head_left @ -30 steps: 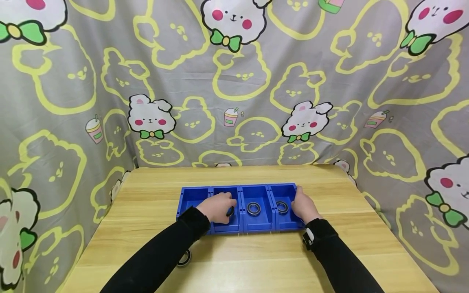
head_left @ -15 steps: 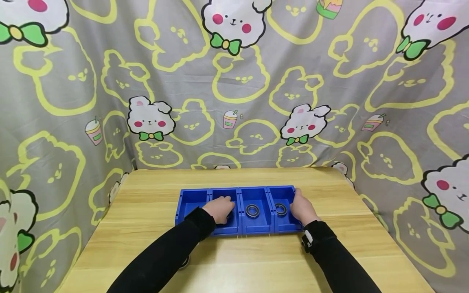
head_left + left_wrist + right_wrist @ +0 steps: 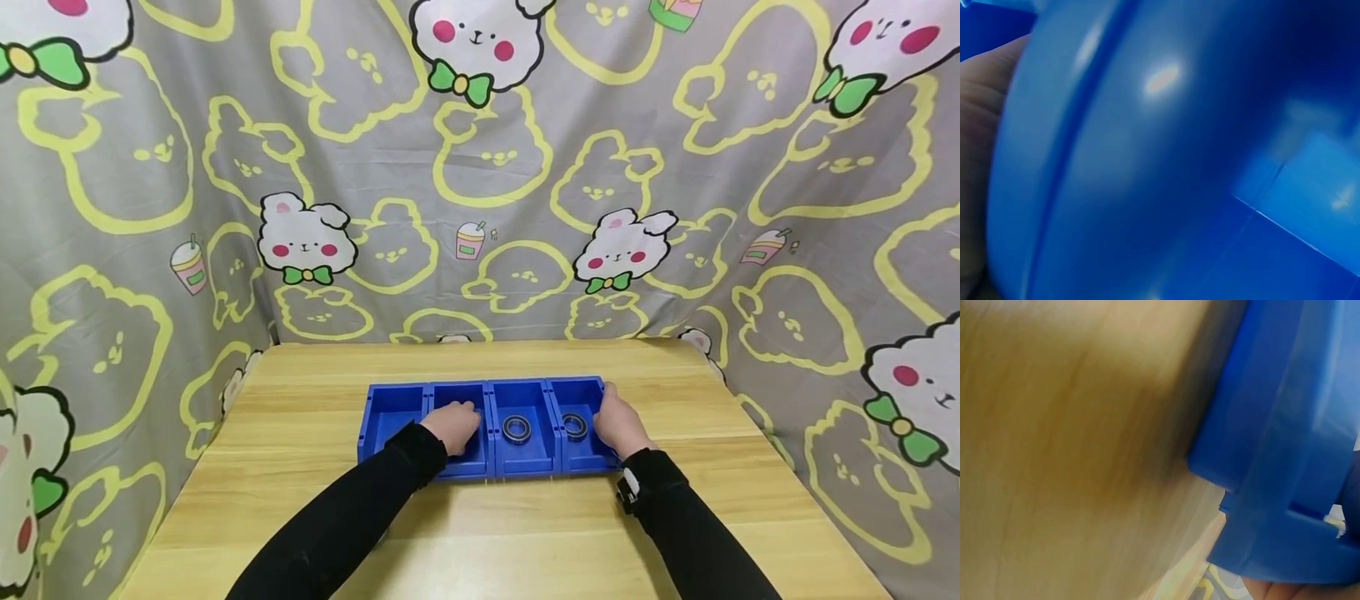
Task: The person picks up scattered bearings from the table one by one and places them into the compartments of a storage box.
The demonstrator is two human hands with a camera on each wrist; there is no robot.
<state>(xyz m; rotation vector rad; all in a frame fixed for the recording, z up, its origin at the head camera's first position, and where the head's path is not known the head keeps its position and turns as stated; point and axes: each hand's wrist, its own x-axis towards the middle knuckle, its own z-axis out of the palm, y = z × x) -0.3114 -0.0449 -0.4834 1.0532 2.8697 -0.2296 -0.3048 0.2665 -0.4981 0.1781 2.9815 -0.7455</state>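
Observation:
A row of joined blue plastic bins (image 3: 528, 460) stands on the table. My left hand (image 3: 452, 425) reaches down into the second bin from the left, its fingers bent. What lies under those fingers is hidden; in the left wrist view a blue bin wall (image 3: 1147, 137) covers most of the hand. One ball bearing (image 3: 516, 429) lies flat in the third bin, and another bearing (image 3: 573, 427) in the rightmost. My right hand (image 3: 621, 421) grips the outer side wall of that rightmost bin. In the right wrist view its fingers show below the bin edge (image 3: 1285, 550).
The wooden table (image 3: 525, 542) extends around the bins. A further bearing on the table is almost wholly hidden behind the left forearm (image 3: 337, 517). Patterned grey curtains (image 3: 465, 183) hang behind and at both sides.
My left hand has shifted slightly right within the second bin, and the dark bearing seen at its fingers is now hidden. The left forearm covers the table bearing. My right hand keeps its place.

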